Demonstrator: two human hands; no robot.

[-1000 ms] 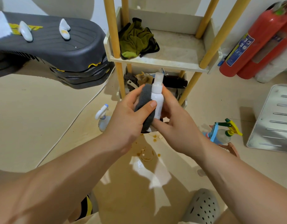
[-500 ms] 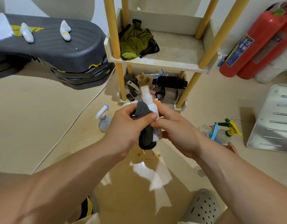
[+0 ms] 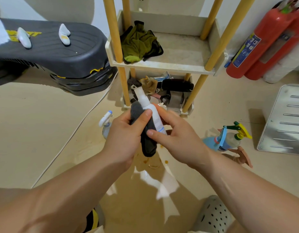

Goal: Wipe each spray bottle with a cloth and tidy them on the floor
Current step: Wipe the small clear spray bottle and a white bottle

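Holding the white spray bottle [image 3: 154, 115] up over the floor [image 3: 44, 132], the right hand [image 3: 177, 140] grips its bottom end. The left hand [image 3: 125, 137] presses the grey cloth [image 3: 148, 140] around the bottle's left side with curled fingers. The bottle is long and leans up and away, cap toward the shelf [image 3: 162, 66] (a bit to the left). I think the cloth should slide along that line.

No wording can be read outright. At ten o'clock, yellow lettering [image 3: 36, 33] on the black step platform [image 3: 64, 52] is partly covered and illegible. At two o'clock, the red fire extinguisher [image 3: 269, 36] bears a blue label [image 3: 246, 49] whose print is too small to tell. Faint grey print on the white spray bottle [image 3: 154, 115], at centre, is blurred.
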